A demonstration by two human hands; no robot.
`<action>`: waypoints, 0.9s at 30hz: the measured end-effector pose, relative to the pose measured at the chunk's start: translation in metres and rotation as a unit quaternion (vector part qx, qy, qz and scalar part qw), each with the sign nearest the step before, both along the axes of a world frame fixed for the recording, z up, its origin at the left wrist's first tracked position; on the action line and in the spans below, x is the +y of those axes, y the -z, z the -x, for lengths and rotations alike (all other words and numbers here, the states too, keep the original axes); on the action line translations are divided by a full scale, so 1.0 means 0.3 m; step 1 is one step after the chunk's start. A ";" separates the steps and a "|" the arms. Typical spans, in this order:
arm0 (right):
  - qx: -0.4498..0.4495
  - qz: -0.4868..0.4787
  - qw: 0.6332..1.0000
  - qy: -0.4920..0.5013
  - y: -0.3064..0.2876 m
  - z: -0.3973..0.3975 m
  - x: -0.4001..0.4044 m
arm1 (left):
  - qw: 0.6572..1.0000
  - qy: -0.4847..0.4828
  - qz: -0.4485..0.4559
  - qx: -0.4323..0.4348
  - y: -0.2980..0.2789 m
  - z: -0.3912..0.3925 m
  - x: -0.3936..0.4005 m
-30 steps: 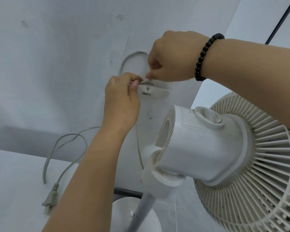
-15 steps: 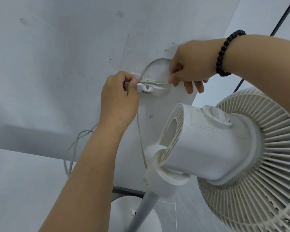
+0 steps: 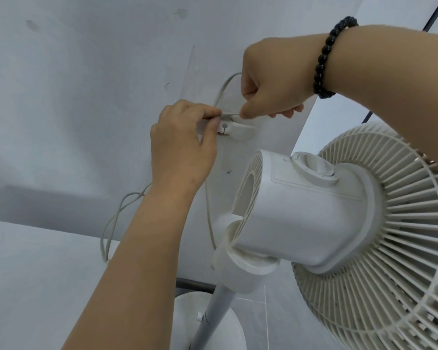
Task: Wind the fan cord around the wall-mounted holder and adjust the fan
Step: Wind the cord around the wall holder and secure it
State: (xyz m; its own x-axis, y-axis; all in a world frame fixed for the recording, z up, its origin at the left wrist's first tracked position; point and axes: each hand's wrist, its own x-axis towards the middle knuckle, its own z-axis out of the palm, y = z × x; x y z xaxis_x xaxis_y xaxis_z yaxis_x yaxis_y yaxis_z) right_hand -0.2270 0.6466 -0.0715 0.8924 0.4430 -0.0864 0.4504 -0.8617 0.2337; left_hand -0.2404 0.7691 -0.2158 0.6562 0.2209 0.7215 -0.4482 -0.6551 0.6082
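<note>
My left hand (image 3: 182, 145) sits at the left end of the small white plastic wall-mounted holder (image 3: 234, 128), its fingers (image 3: 208, 112) curled and pinching the thin grey fan cord (image 3: 210, 210) against that end. My right hand (image 3: 276, 82), black bead bracelet (image 3: 326, 59) at the wrist, is just above the holder, thumb and forefinger clamped on the same cord, the other fingers loosely bent.

Change noted: half a second ago the right hand stood out to the right of the holder with the cord drawn taut across it; it has now come back in and up, close over the holder, and a loop of cord arches against the white wall (image 3: 86, 97) to its left. I judge one more turn is being laid on.

Below my left wrist, slack cord hangs in loose loops; the plug seen a second ago is no longer in view. Winding is therefore unfinished, in my judgement.

The white pedestal fan (image 3: 314, 210) stands close at lower right, untouched; its adjustment is yet to be done.
</note>
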 end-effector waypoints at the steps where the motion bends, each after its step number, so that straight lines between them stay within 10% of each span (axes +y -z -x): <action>1: -0.003 0.008 1.000 -0.001 0.002 0.001 0.004 | 1.000 -0.002 0.011 -0.006 0.005 -0.003 0.002; 27: -0.126 -0.079 0.979 -0.141 0.018 -0.007 -0.032 | 0.997 -0.003 0.081 0.017 0.007 -0.004 -0.022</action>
